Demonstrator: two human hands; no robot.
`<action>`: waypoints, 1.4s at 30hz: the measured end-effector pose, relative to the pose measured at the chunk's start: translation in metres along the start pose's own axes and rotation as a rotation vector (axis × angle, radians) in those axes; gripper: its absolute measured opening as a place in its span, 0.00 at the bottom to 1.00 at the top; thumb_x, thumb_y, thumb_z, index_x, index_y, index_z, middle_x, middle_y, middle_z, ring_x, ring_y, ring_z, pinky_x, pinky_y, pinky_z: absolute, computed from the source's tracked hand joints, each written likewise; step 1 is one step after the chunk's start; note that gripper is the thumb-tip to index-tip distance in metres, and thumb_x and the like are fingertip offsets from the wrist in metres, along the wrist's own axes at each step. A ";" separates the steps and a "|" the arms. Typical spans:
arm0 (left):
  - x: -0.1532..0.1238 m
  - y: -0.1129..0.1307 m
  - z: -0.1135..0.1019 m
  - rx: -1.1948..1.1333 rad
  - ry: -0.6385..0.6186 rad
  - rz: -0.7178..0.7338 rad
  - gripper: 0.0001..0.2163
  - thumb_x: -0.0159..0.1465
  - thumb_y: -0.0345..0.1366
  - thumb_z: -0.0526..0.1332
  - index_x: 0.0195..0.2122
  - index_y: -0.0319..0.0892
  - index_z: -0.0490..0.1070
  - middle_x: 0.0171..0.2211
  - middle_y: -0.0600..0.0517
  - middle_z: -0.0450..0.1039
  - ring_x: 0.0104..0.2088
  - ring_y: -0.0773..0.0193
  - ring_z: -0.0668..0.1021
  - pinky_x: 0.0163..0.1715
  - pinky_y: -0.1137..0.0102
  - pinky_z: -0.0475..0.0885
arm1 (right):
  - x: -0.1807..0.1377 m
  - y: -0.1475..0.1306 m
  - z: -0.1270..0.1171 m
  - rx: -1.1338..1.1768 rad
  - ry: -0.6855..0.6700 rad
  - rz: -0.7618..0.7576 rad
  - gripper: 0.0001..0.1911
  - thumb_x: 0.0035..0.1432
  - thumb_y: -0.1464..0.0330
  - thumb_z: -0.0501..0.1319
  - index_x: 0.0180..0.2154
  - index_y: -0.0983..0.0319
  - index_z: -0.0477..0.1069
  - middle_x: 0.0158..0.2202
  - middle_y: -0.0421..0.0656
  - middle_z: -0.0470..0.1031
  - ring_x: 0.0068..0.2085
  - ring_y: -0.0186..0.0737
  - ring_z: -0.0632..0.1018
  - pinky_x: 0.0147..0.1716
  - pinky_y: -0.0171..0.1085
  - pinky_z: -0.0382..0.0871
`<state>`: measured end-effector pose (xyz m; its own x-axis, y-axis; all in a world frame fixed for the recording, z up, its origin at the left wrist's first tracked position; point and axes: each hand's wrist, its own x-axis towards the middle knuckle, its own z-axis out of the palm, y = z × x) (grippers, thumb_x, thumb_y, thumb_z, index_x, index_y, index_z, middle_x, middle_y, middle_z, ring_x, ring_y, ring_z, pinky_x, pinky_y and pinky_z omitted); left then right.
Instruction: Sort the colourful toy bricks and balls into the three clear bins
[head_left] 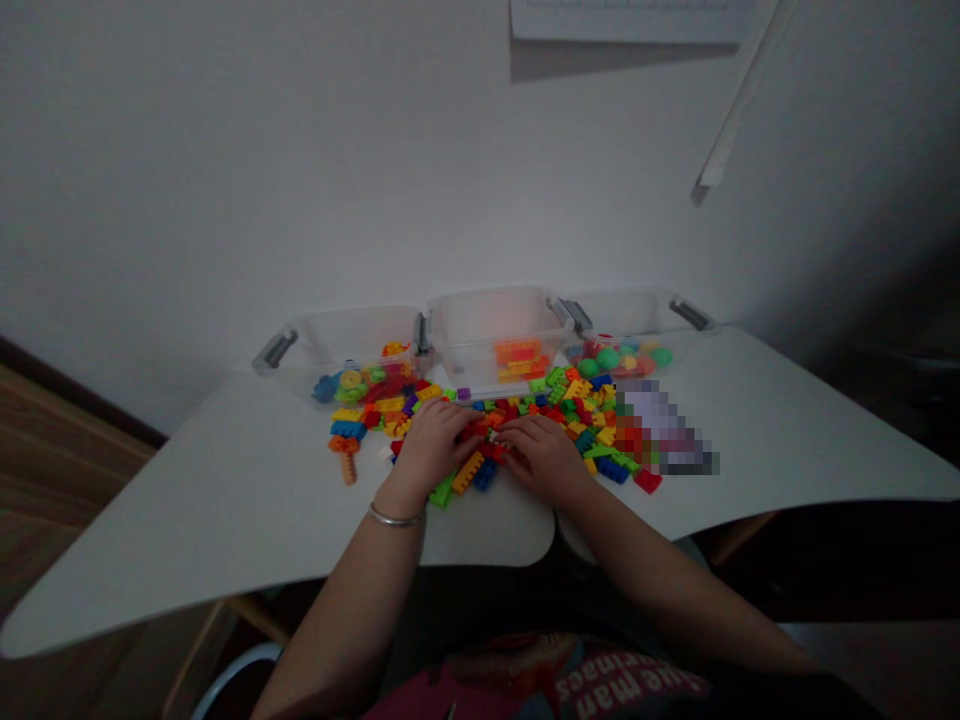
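A heap of small plastic building bricks (pixel 577 405) in red, yellow, green, blue and orange lies on the white table (pixel 247 490). My left hand (pixel 433 445), with a silver bangle at the wrist, and my right hand (pixel 541 455) rest side by side on the heap's near edge. Their fingertips meet over some red bricks (pixel 487 440), fingers curled and pressed together. What exactly they pinch is hidden. An orange brick (pixel 468 472), a blue brick (pixel 485 475) and a green brick (pixel 442 491) lie just under my hands.
Three clear plastic bins stand in a row against the wall: the left bin (pixel 337 345) holds mixed coloured pieces, the middle bin (pixel 495 335) orange bricks, the right bin (pixel 637 320) green and yellow balls. A blurred patch (pixel 667 430) covers part of the heap's right side.
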<state>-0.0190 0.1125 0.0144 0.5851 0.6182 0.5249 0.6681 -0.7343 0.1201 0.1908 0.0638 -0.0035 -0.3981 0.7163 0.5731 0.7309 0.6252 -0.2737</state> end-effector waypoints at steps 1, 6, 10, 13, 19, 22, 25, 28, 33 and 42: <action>0.000 0.001 0.000 -0.028 0.035 0.011 0.11 0.61 0.39 0.64 0.43 0.42 0.73 0.38 0.47 0.77 0.42 0.55 0.76 0.46 0.57 0.70 | 0.000 0.000 -0.001 0.020 0.016 0.020 0.09 0.60 0.70 0.59 0.43 0.60 0.74 0.44 0.46 0.79 0.46 0.45 0.76 0.50 0.46 0.69; 0.000 0.010 -0.003 -0.110 0.123 0.044 0.11 0.62 0.42 0.63 0.40 0.41 0.72 0.36 0.47 0.76 0.39 0.57 0.77 0.40 0.62 0.72 | 0.004 0.001 -0.005 0.145 0.113 0.147 0.10 0.62 0.67 0.59 0.45 0.59 0.73 0.43 0.46 0.79 0.45 0.44 0.77 0.47 0.44 0.70; 0.000 0.014 -0.003 -0.171 0.080 0.017 0.09 0.61 0.37 0.65 0.41 0.42 0.72 0.36 0.49 0.76 0.38 0.59 0.78 0.39 0.64 0.73 | 0.011 -0.001 -0.009 0.186 0.079 0.137 0.11 0.61 0.67 0.59 0.45 0.60 0.74 0.43 0.47 0.79 0.45 0.45 0.78 0.48 0.45 0.70; -0.002 0.013 -0.002 -0.181 0.058 -0.036 0.10 0.58 0.34 0.67 0.41 0.42 0.72 0.37 0.49 0.77 0.39 0.58 0.78 0.40 0.63 0.73 | 0.014 -0.004 -0.010 0.213 0.021 0.139 0.11 0.60 0.67 0.60 0.45 0.59 0.74 0.43 0.46 0.79 0.44 0.45 0.78 0.47 0.44 0.70; -0.001 0.013 -0.002 -0.132 0.024 -0.048 0.04 0.57 0.30 0.66 0.34 0.42 0.72 0.29 0.52 0.76 0.32 0.62 0.77 0.34 0.68 0.70 | 0.018 -0.007 -0.007 0.356 -0.024 0.248 0.05 0.59 0.69 0.60 0.36 0.57 0.75 0.36 0.42 0.79 0.38 0.40 0.78 0.39 0.39 0.70; -0.001 0.014 -0.002 -0.126 0.008 -0.032 0.03 0.58 0.31 0.65 0.32 0.42 0.72 0.27 0.54 0.74 0.30 0.63 0.76 0.32 0.69 0.68 | 0.019 -0.008 -0.005 0.397 -0.051 0.283 0.03 0.57 0.69 0.62 0.35 0.58 0.75 0.35 0.41 0.78 0.37 0.39 0.77 0.37 0.37 0.69; -0.002 0.013 -0.001 -0.128 0.003 -0.035 0.02 0.59 0.32 0.65 0.33 0.42 0.72 0.28 0.53 0.74 0.31 0.63 0.76 0.32 0.69 0.68 | 0.020 -0.009 -0.001 0.457 -0.073 0.308 0.03 0.57 0.69 0.62 0.36 0.58 0.74 0.35 0.41 0.78 0.36 0.38 0.77 0.36 0.37 0.70; -0.003 0.012 0.000 -0.116 -0.012 -0.072 0.02 0.59 0.32 0.65 0.33 0.42 0.72 0.30 0.52 0.75 0.32 0.62 0.76 0.33 0.68 0.69 | 0.022 -0.009 -0.003 0.472 -0.073 0.306 0.04 0.58 0.68 0.61 0.37 0.59 0.73 0.36 0.42 0.78 0.37 0.38 0.77 0.36 0.37 0.70; -0.004 0.009 0.001 -0.100 -0.004 -0.126 0.02 0.62 0.33 0.60 0.36 0.43 0.72 0.32 0.51 0.76 0.34 0.60 0.77 0.36 0.66 0.70 | 0.040 0.006 -0.029 0.354 0.112 0.267 0.06 0.59 0.67 0.59 0.39 0.60 0.73 0.36 0.43 0.78 0.38 0.40 0.77 0.40 0.40 0.71; -0.005 0.007 0.000 -0.101 0.068 -0.139 0.06 0.64 0.34 0.57 0.38 0.43 0.73 0.36 0.49 0.78 0.37 0.59 0.78 0.39 0.64 0.72 | 0.108 0.074 -0.074 0.150 0.453 0.367 0.11 0.59 0.63 0.57 0.39 0.61 0.74 0.38 0.44 0.79 0.36 0.40 0.76 0.40 0.41 0.71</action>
<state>-0.0171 0.1040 0.0122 0.4553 0.6981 0.5527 0.6892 -0.6693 0.2776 0.2428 0.1650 0.0953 0.1658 0.7107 0.6837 0.6764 0.4226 -0.6033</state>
